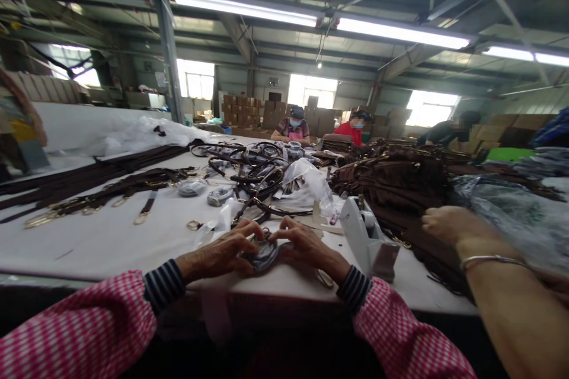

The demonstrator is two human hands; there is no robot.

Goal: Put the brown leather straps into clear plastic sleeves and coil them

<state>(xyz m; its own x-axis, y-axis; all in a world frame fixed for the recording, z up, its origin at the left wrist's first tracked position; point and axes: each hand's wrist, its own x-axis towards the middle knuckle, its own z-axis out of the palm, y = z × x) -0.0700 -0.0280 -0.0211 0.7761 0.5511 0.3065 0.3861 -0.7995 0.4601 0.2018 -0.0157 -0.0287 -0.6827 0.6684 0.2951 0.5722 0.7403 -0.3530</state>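
Near the front edge of the white table [111, 243], a small coiled strap bundle in clear wrapping [263, 256] lies between my two hands. My left hand [224, 251] grips its left side, thumb low and fingers bent over the top. From the right, my right hand [306, 244] has its bent fingertips at the bundle's upper edge, beside a small metal ring. Two similar wrapped coils, one a grey coil [192, 188], rest farther back. Dark straps with gold clasps [142, 210] lie to the left.
A tape dispenser [367, 237] stands right of my right hand. Another person's forearm with a bracelet [493, 266] reaches in from the right, near piled brown bags [391, 180]. Tangled straps and clear plastic [306, 180] lie ahead. People sit across the table.
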